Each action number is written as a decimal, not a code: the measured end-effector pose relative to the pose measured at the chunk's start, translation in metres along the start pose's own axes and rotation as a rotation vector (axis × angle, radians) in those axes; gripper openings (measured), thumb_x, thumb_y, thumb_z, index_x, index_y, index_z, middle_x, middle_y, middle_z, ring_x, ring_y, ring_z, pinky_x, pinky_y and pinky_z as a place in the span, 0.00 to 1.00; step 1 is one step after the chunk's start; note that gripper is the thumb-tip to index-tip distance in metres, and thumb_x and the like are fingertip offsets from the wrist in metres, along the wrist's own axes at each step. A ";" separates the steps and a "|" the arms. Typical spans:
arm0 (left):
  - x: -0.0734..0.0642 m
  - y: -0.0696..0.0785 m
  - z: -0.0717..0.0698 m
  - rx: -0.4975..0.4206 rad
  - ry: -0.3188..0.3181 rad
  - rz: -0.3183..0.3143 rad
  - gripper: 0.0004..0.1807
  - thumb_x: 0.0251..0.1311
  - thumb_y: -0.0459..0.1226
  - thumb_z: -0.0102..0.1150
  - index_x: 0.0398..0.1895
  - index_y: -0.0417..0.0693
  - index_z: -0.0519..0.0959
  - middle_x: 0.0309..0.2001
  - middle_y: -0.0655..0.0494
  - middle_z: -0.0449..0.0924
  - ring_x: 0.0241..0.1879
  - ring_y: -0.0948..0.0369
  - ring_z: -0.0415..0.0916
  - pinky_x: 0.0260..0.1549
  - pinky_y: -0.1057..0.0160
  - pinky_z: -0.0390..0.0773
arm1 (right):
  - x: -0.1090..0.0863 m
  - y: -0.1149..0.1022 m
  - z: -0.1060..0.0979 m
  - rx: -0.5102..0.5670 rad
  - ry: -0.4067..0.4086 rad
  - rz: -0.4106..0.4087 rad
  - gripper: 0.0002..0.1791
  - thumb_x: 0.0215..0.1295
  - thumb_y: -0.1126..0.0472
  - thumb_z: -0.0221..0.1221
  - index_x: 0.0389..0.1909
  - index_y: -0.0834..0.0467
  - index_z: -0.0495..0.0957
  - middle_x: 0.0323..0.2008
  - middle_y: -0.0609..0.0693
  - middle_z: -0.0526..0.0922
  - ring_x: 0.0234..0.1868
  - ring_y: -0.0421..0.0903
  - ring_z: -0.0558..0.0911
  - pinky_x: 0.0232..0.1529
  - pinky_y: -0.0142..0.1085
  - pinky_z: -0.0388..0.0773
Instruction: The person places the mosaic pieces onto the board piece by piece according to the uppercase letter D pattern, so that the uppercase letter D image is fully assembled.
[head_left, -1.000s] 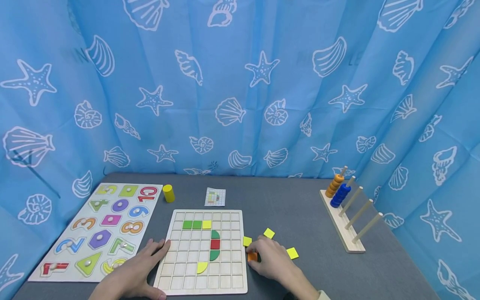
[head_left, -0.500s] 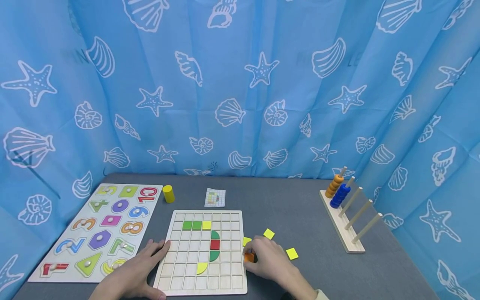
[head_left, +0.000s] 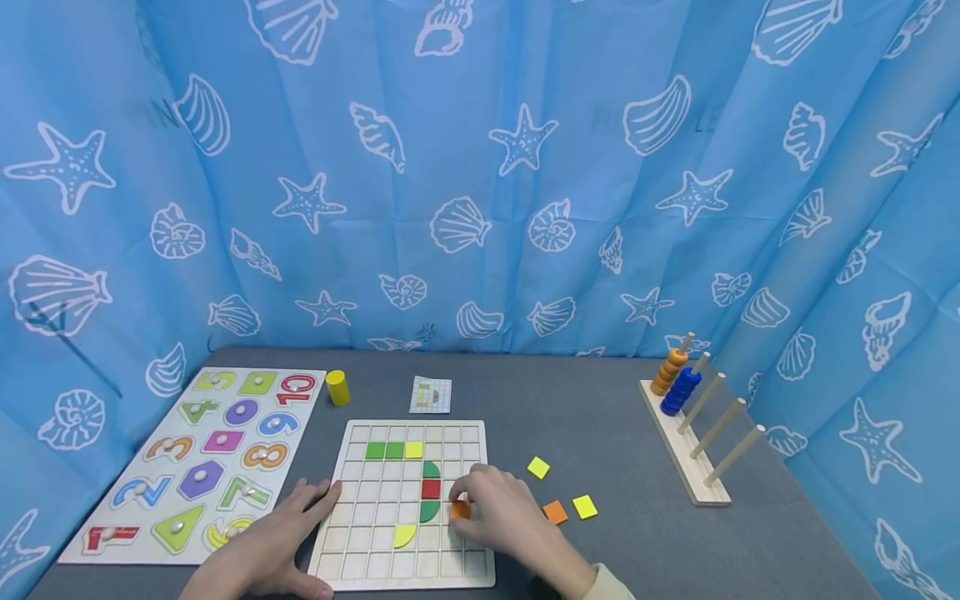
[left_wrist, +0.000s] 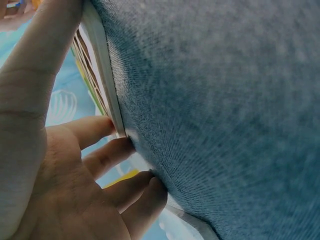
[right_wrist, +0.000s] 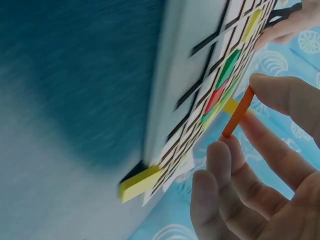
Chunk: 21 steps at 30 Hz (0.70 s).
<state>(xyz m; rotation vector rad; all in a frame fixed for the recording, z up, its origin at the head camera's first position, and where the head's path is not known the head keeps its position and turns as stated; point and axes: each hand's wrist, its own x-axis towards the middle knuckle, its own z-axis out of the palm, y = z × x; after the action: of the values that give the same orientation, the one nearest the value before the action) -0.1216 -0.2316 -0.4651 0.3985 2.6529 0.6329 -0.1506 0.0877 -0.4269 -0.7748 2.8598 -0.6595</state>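
My right hand (head_left: 498, 508) pinches an orange square tile (head_left: 460, 509) between thumb and fingertips, over the right part of the wooden grid board (head_left: 375, 567). In the right wrist view the orange tile (right_wrist: 239, 112) is edge-on and tilted, above the board's surface. My left hand (head_left: 266, 542) lies along the board's left edge, fingers spread, thumb near the lower left corner. The left wrist view has its fingertips (left_wrist: 117, 150) down at the board's edge and the table. On the board are two green squares (head_left: 385, 450), a yellow square (head_left: 414, 450), a red square (head_left: 431, 489) between green quarter-circles (head_left: 429, 511) and a yellow quarter-circle (head_left: 404, 535).
Two yellow tiles (head_left: 538, 467) and an orange tile (head_left: 555, 512) lie right of the board; another yellow tile (right_wrist: 140, 184) sits at its edge. A pattern card (head_left: 431, 395), yellow cylinder (head_left: 337, 388), number puzzle (head_left: 198, 467) and peg stand (head_left: 686, 450) surround it.
My right hand has moved left with the orange tile, from beside the board to over it. A second orange tile has come into view on the table. My left hand has stayed put.
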 end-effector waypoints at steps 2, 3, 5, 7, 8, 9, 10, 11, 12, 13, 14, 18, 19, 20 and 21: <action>0.000 0.001 0.000 0.004 0.005 0.010 0.73 0.31 0.64 0.80 0.80 0.40 0.56 0.77 0.32 0.58 0.77 0.25 0.45 0.64 0.25 0.63 | 0.003 -0.006 0.002 -0.007 -0.001 -0.018 0.07 0.54 0.59 0.73 0.35 0.52 0.90 0.28 0.42 0.81 0.29 0.33 0.74 0.24 0.27 0.68; 0.000 0.001 -0.001 0.007 0.008 0.013 0.73 0.31 0.64 0.80 0.80 0.40 0.56 0.77 0.32 0.58 0.76 0.25 0.45 0.64 0.25 0.63 | 0.005 -0.008 0.003 -0.013 -0.001 -0.027 0.07 0.54 0.59 0.73 0.35 0.52 0.90 0.28 0.42 0.81 0.29 0.32 0.74 0.24 0.27 0.68; -0.001 0.002 -0.002 0.010 0.009 0.021 0.72 0.32 0.63 0.81 0.80 0.39 0.56 0.77 0.31 0.58 0.76 0.24 0.46 0.64 0.25 0.63 | 0.007 -0.014 0.006 -0.022 -0.003 -0.047 0.07 0.54 0.59 0.73 0.35 0.52 0.90 0.27 0.41 0.80 0.28 0.31 0.73 0.24 0.26 0.68; -0.001 0.003 -0.002 0.011 0.009 0.023 0.71 0.33 0.62 0.81 0.80 0.39 0.56 0.77 0.31 0.58 0.76 0.24 0.45 0.64 0.25 0.63 | 0.010 -0.021 0.009 -0.034 -0.006 -0.065 0.07 0.54 0.59 0.73 0.35 0.51 0.90 0.26 0.41 0.80 0.27 0.31 0.71 0.23 0.25 0.67; -0.001 0.003 -0.002 0.012 0.009 0.022 0.71 0.33 0.62 0.81 0.80 0.39 0.56 0.77 0.31 0.58 0.76 0.24 0.45 0.64 0.25 0.63 | 0.011 -0.024 0.010 -0.038 -0.007 -0.074 0.07 0.54 0.59 0.72 0.35 0.51 0.90 0.26 0.40 0.80 0.27 0.30 0.70 0.22 0.25 0.67; -0.001 0.003 -0.002 0.012 0.010 0.022 0.71 0.33 0.62 0.81 0.80 0.39 0.57 0.77 0.31 0.58 0.76 0.24 0.45 0.64 0.25 0.63 | 0.012 -0.027 0.012 -0.040 -0.008 -0.083 0.07 0.54 0.59 0.72 0.35 0.51 0.90 0.26 0.40 0.80 0.26 0.30 0.69 0.22 0.25 0.66; -0.001 0.003 -0.002 0.015 0.012 0.022 0.71 0.33 0.62 0.81 0.80 0.39 0.57 0.77 0.31 0.58 0.76 0.24 0.46 0.64 0.26 0.63 | 0.014 -0.030 0.014 -0.042 -0.008 -0.092 0.06 0.54 0.59 0.72 0.34 0.51 0.90 0.26 0.39 0.79 0.26 0.30 0.68 0.22 0.25 0.66; -0.001 0.003 -0.001 0.017 0.014 0.022 0.71 0.33 0.63 0.81 0.80 0.39 0.57 0.77 0.31 0.58 0.76 0.24 0.46 0.65 0.26 0.63 | 0.015 -0.033 0.016 -0.044 -0.004 -0.100 0.06 0.54 0.59 0.72 0.34 0.50 0.89 0.26 0.39 0.79 0.26 0.30 0.68 0.22 0.25 0.65; -0.001 0.003 -0.001 0.017 0.015 0.022 0.71 0.32 0.63 0.81 0.80 0.39 0.57 0.77 0.31 0.58 0.76 0.25 0.46 0.65 0.26 0.63 | 0.016 -0.036 0.018 -0.050 0.000 -0.107 0.06 0.53 0.59 0.72 0.33 0.50 0.89 0.25 0.38 0.79 0.26 0.29 0.67 0.21 0.25 0.65; -0.001 0.003 -0.001 0.019 0.018 0.023 0.71 0.32 0.63 0.81 0.80 0.40 0.57 0.77 0.32 0.58 0.76 0.25 0.46 0.65 0.26 0.63 | 0.017 -0.039 0.020 -0.057 0.004 -0.117 0.06 0.53 0.59 0.72 0.33 0.49 0.89 0.25 0.38 0.78 0.25 0.29 0.67 0.21 0.25 0.64; -0.001 0.003 -0.001 0.021 0.019 0.024 0.71 0.32 0.63 0.81 0.80 0.40 0.57 0.77 0.32 0.59 0.76 0.25 0.46 0.65 0.26 0.63 | 0.019 -0.042 0.022 -0.066 0.007 -0.122 0.06 0.53 0.58 0.72 0.33 0.49 0.89 0.25 0.38 0.78 0.25 0.29 0.66 0.21 0.25 0.64; -0.001 0.002 0.000 0.017 0.019 0.020 0.71 0.33 0.63 0.81 0.80 0.40 0.57 0.77 0.33 0.59 0.76 0.25 0.47 0.64 0.26 0.63 | 0.025 -0.052 0.030 -0.084 0.006 -0.150 0.07 0.51 0.56 0.74 0.33 0.48 0.90 0.24 0.38 0.78 0.25 0.30 0.66 0.19 0.25 0.63; -0.001 0.002 0.000 0.015 0.017 0.018 0.71 0.33 0.63 0.81 0.80 0.40 0.57 0.77 0.33 0.59 0.76 0.25 0.47 0.64 0.26 0.63 | 0.026 -0.054 0.032 -0.081 -0.001 -0.152 0.07 0.51 0.56 0.74 0.33 0.48 0.90 0.25 0.38 0.79 0.25 0.30 0.66 0.19 0.25 0.63; -0.001 0.002 0.000 0.012 0.014 0.016 0.71 0.33 0.62 0.81 0.80 0.40 0.57 0.77 0.33 0.59 0.76 0.25 0.47 0.64 0.26 0.63 | 0.027 -0.056 0.034 -0.085 -0.006 -0.153 0.07 0.51 0.55 0.74 0.33 0.48 0.90 0.25 0.38 0.79 0.25 0.30 0.67 0.19 0.25 0.63; -0.001 0.002 0.000 0.010 0.012 0.014 0.71 0.33 0.62 0.81 0.80 0.40 0.56 0.77 0.33 0.59 0.76 0.25 0.46 0.64 0.26 0.63 | 0.028 -0.058 0.035 -0.087 -0.011 -0.156 0.07 0.51 0.55 0.75 0.33 0.48 0.89 0.25 0.38 0.79 0.25 0.30 0.67 0.19 0.25 0.63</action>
<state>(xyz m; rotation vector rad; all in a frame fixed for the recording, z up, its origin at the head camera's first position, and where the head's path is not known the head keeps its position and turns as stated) -0.1205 -0.2307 -0.4636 0.4179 2.6677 0.6278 -0.1415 0.0152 -0.4330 -1.0189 2.8559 -0.5478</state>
